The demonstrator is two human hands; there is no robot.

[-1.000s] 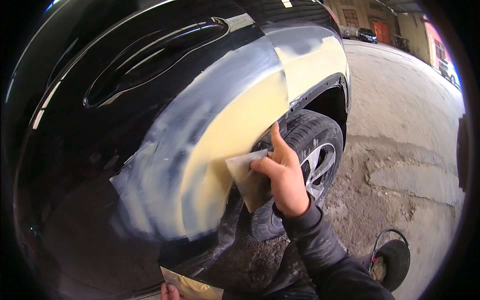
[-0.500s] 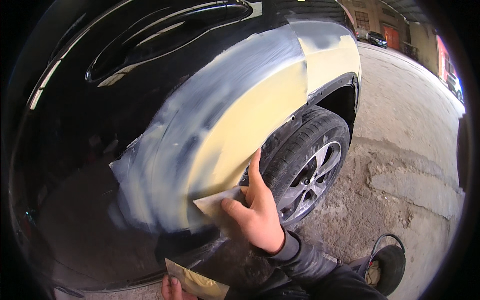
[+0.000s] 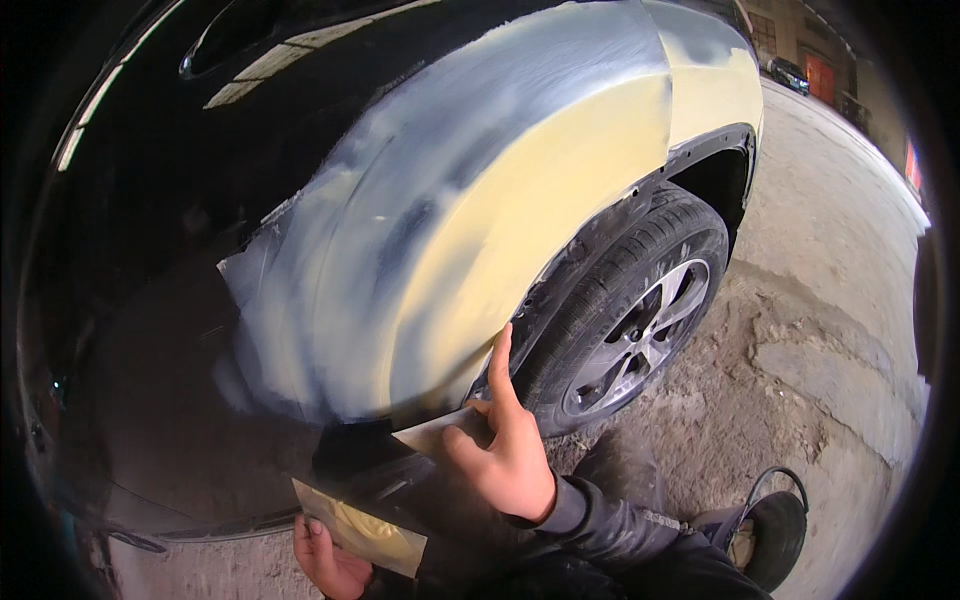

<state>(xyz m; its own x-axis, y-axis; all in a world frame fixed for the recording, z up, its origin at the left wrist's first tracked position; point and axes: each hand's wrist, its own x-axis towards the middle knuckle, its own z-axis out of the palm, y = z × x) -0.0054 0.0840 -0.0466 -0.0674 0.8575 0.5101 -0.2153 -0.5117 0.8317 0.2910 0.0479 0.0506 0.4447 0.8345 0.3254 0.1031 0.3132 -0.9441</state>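
My right hand (image 3: 512,462) grips a thin, flat putty scraper (image 3: 438,432) between thumb and fingers. Its index finger points up along the edge of the wheel arch, at the low end of a pale yellow filler area (image 3: 545,165) on a black car's body panel. Whether the scraper's edge touches the panel, I cannot tell. Lower left, my left hand (image 3: 332,565) pinches a flat rectangular plate (image 3: 396,553) by its side. A smear of yellow putty (image 3: 362,522) lies on that plate. Grey sanded patches (image 3: 365,215) surround the filler.
The tyre (image 3: 620,280) and its silver wheel (image 3: 640,340) are right beside my right hand. A black bucket (image 3: 778,535) with a handle stands at lower right on rough concrete ground (image 3: 830,300). A parked car (image 3: 788,75) shows far off.
My right hand with the scraper has slid down along the arch edge. The left hand and plate have risen in the picture. The view has shifted, so the panel sits higher.
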